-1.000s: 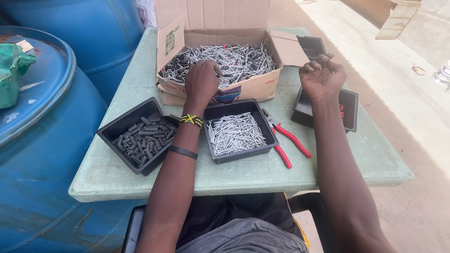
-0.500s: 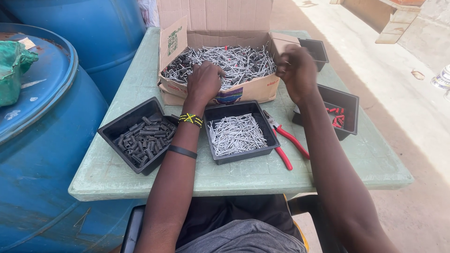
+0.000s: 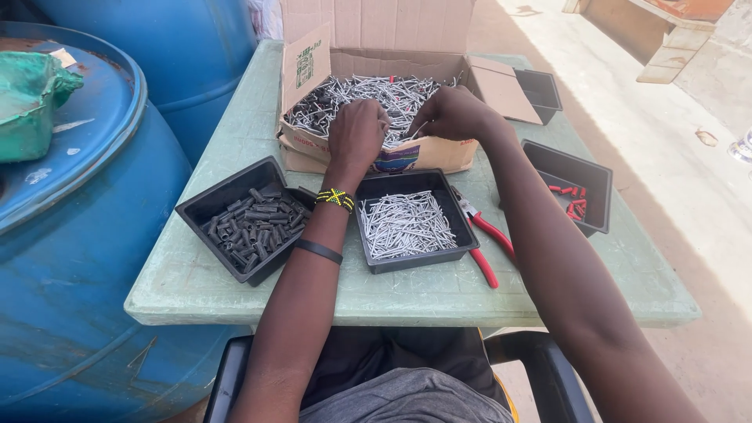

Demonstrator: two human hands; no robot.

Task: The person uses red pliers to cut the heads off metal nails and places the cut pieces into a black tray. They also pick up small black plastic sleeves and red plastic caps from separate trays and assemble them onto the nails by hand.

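An open cardboard box (image 3: 427, 155) full of silvery metal pins (image 3: 352, 98) stands on the pale green table (image 3: 235, 157). My left hand (image 3: 356, 133) rests in the box on the pins, fingers curled down into them. My right hand (image 3: 450, 113) is also in the box beside it, fingers bent into the pile. What either hand grips is hidden. In front of the box sits a black tray of silver pins (image 3: 407, 223), and to its left a black tray of dark cylindrical pieces (image 3: 249, 222).
Red-handled pliers (image 3: 487, 243) lie right of the middle tray. A black tray with small red pieces (image 3: 576, 196) and another black tray (image 3: 540, 86) are on the right. Blue barrels (image 3: 86, 235) stand at left, one carrying a green container (image 3: 31, 102).
My right hand has moved left from the right-hand black tray into the cardboard box, next to my left hand. The left hand stayed in the box.
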